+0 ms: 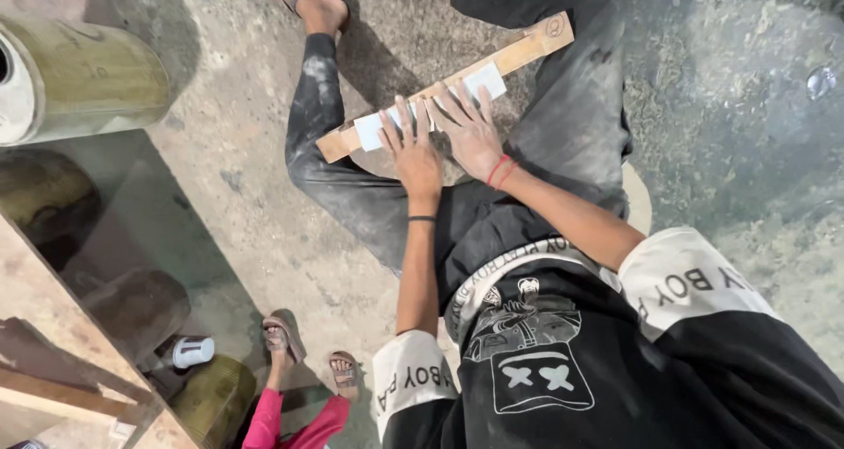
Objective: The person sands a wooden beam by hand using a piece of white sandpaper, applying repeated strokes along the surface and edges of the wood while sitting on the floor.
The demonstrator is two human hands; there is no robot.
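A long wooden strip (527,49) lies slantwise across my lap as I sit on the floor in dusty dark trousers. A white sheet (369,131) is laid along its top face. My left hand (413,155), a black band on its wrist, rests flat on the sheet with fingers spread. My right hand (470,133), with red thread round the wrist, lies flat beside it on the strip, fingers apart, almost touching the left hand. Neither hand is curled round anything.
Rough concrete floor (721,150) lies all around. An olive cylinder (83,80) lies at the upper left. Wooden boards (53,326) and a small white container (192,351) are at the lower left. Another person's sandalled feet (281,336) and pink trouser legs (290,418) are nearby.
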